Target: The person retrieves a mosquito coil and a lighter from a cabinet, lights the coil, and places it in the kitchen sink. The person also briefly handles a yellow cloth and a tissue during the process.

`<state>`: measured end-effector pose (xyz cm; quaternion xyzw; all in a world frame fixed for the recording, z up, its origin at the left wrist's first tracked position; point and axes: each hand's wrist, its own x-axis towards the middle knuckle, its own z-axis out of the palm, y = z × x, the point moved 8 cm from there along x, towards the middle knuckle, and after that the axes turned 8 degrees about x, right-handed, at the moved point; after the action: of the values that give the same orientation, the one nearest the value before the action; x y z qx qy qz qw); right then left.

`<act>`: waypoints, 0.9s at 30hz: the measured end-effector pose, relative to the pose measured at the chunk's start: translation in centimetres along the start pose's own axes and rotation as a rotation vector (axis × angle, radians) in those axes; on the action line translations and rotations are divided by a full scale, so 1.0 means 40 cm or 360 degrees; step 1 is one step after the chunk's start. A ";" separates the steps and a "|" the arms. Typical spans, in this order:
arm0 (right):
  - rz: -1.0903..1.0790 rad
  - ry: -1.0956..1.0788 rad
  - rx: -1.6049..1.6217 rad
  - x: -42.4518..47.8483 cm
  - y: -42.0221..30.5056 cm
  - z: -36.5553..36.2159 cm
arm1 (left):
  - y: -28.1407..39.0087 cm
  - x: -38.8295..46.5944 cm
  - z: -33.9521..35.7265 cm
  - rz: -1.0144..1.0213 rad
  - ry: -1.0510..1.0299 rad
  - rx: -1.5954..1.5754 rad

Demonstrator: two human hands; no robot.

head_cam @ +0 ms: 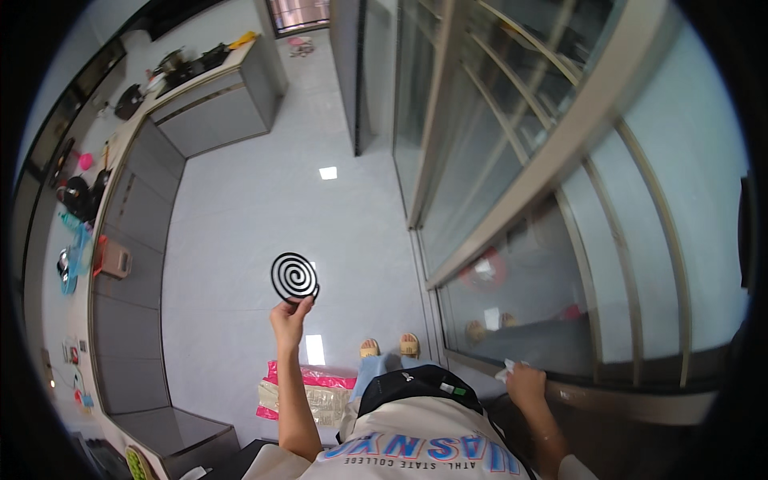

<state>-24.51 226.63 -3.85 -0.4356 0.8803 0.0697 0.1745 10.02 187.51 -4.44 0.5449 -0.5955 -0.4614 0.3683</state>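
Note:
My left hand point(291, 321) pinches the near edge of a black spiral mosquito coil point(294, 277) between thumb and fingers and holds it over the tiled floor. At the lower right, my right hand point(527, 385) is closed on a crumpled white piece of tissue or thin plastic point(509, 369), beside the frame of the glass sliding door point(516, 300). A pink and cream plastic package point(318, 396) lies on the floor below my left forearm.
A kitchen counter point(102, 240) with pans, a stove and bottles runs along the left and far side. A small pink bin point(114, 258) hangs on its front. Glass sliding doors with tan frames stand at the right. A dark door point(351, 78) stands farther off.

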 end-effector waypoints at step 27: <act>0.0515 -0.0307 -0.0089 -0.318 0.113 0.167 | -0.019 0.123 -0.012 0.0005 -0.0131 0.0125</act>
<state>-19.32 240.67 -5.50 -0.2842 0.9158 0.1628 0.2325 10.03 182.61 -5.33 0.5385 -0.6286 -0.4591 0.3225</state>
